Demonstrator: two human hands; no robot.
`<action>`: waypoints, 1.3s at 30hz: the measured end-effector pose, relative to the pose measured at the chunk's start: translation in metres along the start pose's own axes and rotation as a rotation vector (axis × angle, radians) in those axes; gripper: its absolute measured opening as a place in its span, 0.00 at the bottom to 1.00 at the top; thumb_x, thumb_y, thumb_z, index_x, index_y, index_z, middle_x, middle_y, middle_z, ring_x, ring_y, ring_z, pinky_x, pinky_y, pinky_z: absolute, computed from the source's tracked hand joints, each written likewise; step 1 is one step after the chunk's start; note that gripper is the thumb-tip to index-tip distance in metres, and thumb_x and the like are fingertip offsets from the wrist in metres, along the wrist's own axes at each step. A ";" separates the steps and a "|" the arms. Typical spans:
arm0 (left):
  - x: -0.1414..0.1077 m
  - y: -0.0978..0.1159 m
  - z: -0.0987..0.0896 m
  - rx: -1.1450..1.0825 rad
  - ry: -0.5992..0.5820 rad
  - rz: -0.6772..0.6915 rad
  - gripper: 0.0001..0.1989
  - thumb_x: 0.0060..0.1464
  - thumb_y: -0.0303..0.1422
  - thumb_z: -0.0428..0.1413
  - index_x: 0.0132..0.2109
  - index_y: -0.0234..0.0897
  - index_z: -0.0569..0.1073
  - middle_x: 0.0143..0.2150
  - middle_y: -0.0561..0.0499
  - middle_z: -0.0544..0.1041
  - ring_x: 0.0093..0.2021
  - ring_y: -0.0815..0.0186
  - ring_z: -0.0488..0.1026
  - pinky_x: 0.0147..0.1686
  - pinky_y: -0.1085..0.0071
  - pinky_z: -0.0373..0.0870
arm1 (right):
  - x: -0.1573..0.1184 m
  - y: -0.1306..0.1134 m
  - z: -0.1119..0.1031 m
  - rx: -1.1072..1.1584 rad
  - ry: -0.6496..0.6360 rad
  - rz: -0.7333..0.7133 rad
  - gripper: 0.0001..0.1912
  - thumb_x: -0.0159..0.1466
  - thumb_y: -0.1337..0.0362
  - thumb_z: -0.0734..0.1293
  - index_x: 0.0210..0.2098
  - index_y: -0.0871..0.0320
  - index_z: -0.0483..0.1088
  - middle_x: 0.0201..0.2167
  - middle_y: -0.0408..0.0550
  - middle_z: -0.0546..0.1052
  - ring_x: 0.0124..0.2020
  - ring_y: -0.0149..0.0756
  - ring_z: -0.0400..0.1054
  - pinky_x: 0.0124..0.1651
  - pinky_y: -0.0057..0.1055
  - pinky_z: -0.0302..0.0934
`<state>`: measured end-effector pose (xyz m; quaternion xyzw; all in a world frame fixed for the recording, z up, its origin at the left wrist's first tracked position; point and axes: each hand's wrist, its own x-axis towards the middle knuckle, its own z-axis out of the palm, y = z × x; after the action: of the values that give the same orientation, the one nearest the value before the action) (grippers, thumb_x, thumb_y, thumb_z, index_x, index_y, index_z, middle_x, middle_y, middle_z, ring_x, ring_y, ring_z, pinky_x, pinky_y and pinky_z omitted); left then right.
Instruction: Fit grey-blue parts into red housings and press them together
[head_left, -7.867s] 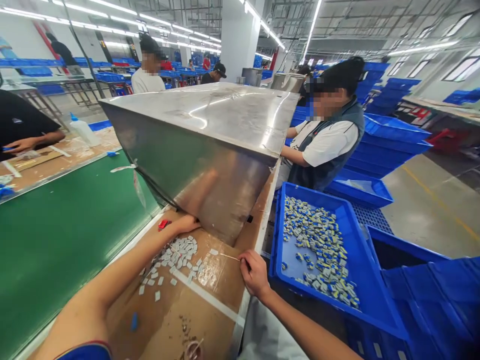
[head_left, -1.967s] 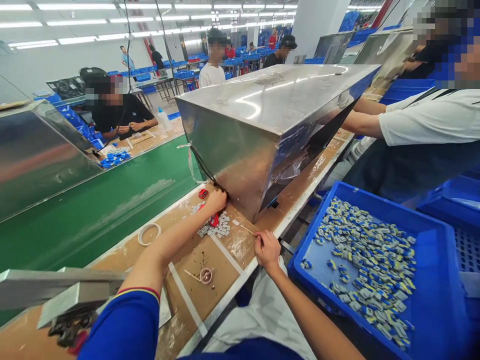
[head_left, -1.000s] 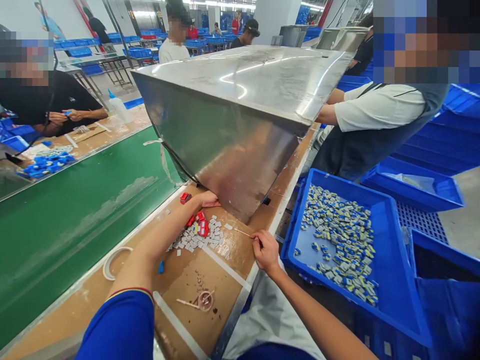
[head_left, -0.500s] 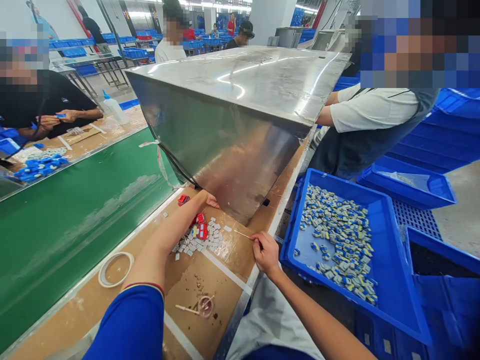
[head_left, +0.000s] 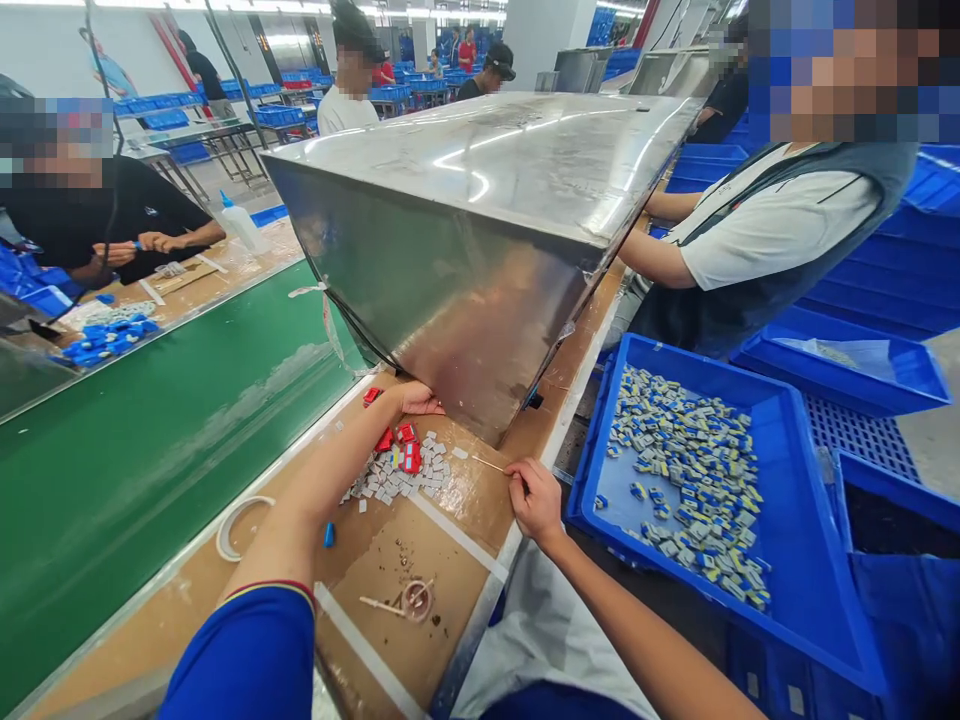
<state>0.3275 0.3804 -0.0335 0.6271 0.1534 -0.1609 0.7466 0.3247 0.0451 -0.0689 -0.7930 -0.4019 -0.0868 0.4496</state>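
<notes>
My left hand (head_left: 420, 399) reaches to the lower edge of the big metal hood (head_left: 480, 300); its fingers look stretched out, with the tips partly hidden at that edge. Below my left forearm, small red toy-like pieces (head_left: 411, 458) lie on and beside a pile of flat grey-white pieces (head_left: 386, 482). My right hand (head_left: 535, 500), at the bench's right edge, is closed in a pinch on a thin stick (head_left: 489, 464). The stick points left towards a single grey-white piece (head_left: 460, 453) lying apart from the pile.
A small round dish (head_left: 417, 602) with sticks, a blue piece (head_left: 329, 535) and a tape roll (head_left: 225, 535) lie on the cardboard-covered bench. A green belt (head_left: 187, 380) runs along the left. At right stands a blue bin (head_left: 814, 520) of small parts. Co-workers sit left and right.
My left hand shows more fully at the hood's edge, and my left forearm has shifted left, uncovering the blue piece. My right hand still holds the stick. The view has shifted slightly.
</notes>
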 end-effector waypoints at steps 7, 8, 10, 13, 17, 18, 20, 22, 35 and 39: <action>-0.050 0.007 -0.011 0.097 -0.010 -0.069 0.11 0.57 0.36 0.61 0.42 0.31 0.76 0.49 0.33 0.83 0.53 0.55 0.81 0.58 0.58 0.72 | -0.002 0.000 0.000 0.015 0.001 -0.003 0.12 0.66 0.70 0.59 0.32 0.55 0.73 0.29 0.46 0.74 0.32 0.37 0.68 0.38 0.34 0.60; -0.058 0.009 -0.010 0.130 -0.008 -0.076 0.13 0.57 0.37 0.62 0.43 0.31 0.76 0.51 0.32 0.83 0.53 0.54 0.81 0.57 0.58 0.73 | -0.001 0.000 0.000 0.016 0.005 -0.008 0.12 0.66 0.70 0.59 0.32 0.55 0.73 0.28 0.46 0.74 0.32 0.37 0.68 0.37 0.34 0.60; -0.074 0.016 -0.009 0.217 0.006 -0.084 0.16 0.56 0.41 0.62 0.46 0.32 0.77 0.51 0.33 0.83 0.52 0.54 0.81 0.54 0.59 0.74 | -0.001 0.000 0.000 0.018 0.014 -0.025 0.12 0.66 0.70 0.59 0.32 0.55 0.73 0.28 0.46 0.74 0.31 0.37 0.68 0.37 0.34 0.59; -0.098 0.023 -0.008 0.388 0.079 -0.074 0.20 0.57 0.46 0.61 0.47 0.33 0.79 0.46 0.37 0.85 0.47 0.55 0.82 0.50 0.61 0.76 | -0.001 0.001 -0.001 0.029 0.025 -0.059 0.12 0.66 0.71 0.59 0.32 0.55 0.73 0.28 0.45 0.75 0.31 0.37 0.68 0.36 0.33 0.59; -0.121 0.025 -0.011 0.660 0.313 -0.014 0.20 0.61 0.47 0.56 0.48 0.36 0.79 0.45 0.44 0.84 0.48 0.56 0.80 0.53 0.61 0.74 | -0.002 0.004 -0.001 0.054 0.022 -0.087 0.12 0.67 0.71 0.59 0.34 0.56 0.72 0.29 0.45 0.76 0.32 0.36 0.69 0.38 0.32 0.59; -0.124 0.024 -0.012 0.731 0.389 -0.001 0.19 0.61 0.46 0.55 0.49 0.36 0.79 0.48 0.44 0.83 0.52 0.55 0.78 0.56 0.60 0.72 | -0.003 0.005 -0.001 0.060 0.020 -0.090 0.12 0.67 0.71 0.59 0.34 0.56 0.72 0.29 0.45 0.76 0.32 0.37 0.69 0.38 0.33 0.59; -0.127 0.017 -0.010 0.865 0.532 0.005 0.20 0.60 0.44 0.56 0.53 0.38 0.77 0.55 0.44 0.79 0.60 0.52 0.72 0.62 0.58 0.66 | -0.004 0.007 -0.001 0.070 0.020 -0.097 0.12 0.67 0.71 0.59 0.34 0.56 0.72 0.30 0.46 0.76 0.33 0.37 0.69 0.38 0.33 0.59; -0.128 0.008 -0.004 0.972 0.647 -0.027 0.22 0.58 0.44 0.59 0.56 0.40 0.76 0.61 0.43 0.75 0.66 0.49 0.66 0.65 0.56 0.62 | -0.005 0.008 -0.001 0.078 0.023 -0.110 0.12 0.68 0.71 0.58 0.34 0.56 0.72 0.30 0.46 0.76 0.33 0.38 0.68 0.38 0.34 0.59; -0.137 -0.001 0.035 1.230 0.956 -0.292 0.17 0.66 0.38 0.57 0.57 0.36 0.72 0.55 0.43 0.74 0.49 0.59 0.75 0.52 0.55 0.73 | -0.007 0.007 -0.003 0.115 0.061 -0.139 0.12 0.67 0.72 0.59 0.34 0.56 0.72 0.31 0.48 0.76 0.34 0.40 0.67 0.39 0.35 0.56; -0.150 0.011 0.045 1.252 0.966 -0.306 0.17 0.66 0.38 0.57 0.58 0.35 0.72 0.54 0.44 0.75 0.51 0.57 0.75 0.52 0.54 0.74 | -0.007 0.006 -0.004 0.115 0.053 -0.138 0.12 0.67 0.72 0.59 0.34 0.56 0.72 0.31 0.48 0.77 0.33 0.40 0.66 0.39 0.35 0.56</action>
<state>0.1983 0.3448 0.0480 0.9015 0.4248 -0.0286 0.0777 0.3252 0.0360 -0.0738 -0.7337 -0.4478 -0.1154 0.4979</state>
